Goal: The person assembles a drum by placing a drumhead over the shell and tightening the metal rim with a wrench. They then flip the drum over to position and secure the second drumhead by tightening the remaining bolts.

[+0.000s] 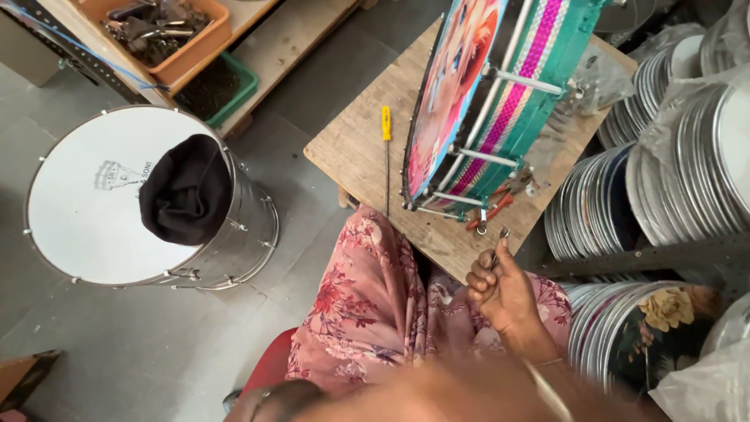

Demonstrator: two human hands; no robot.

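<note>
The right hand (500, 285) is closed in a fist around a small metal tool (500, 241), whose tip stands up just below the near rim of the drum (500, 94). Whether the tool is a key or a hook cannot be told at this size. The left hand (273, 400) appears only as a blurred shape at the near edge of the picture; its opening, and whether it holds anything, cannot be told.

The drum rests on its edge on the wooden table (351, 148), tilted, with its printed skin facing left and its green and pink band facing right. Metal tension rods (486, 156) run across the band. The tool tip is near the lowest rod ends, beside a pair of red-handled pliers (496, 209) lying on the table under the drum.

Judgement on the step in hand: the tool should seat squarely on a rod end before any turning force is applied, since a slanted grip may slip off. The tilted drum appears unsupported on the left, so steadying it would be prudent.

A yellow-handled screwdriver (386, 156) lies on the table left of the drum. A steel drum (148, 203) with a black cloth (186, 190) stands on the floor at far left. Stacked metal hoops (672, 164) fill the right.
</note>
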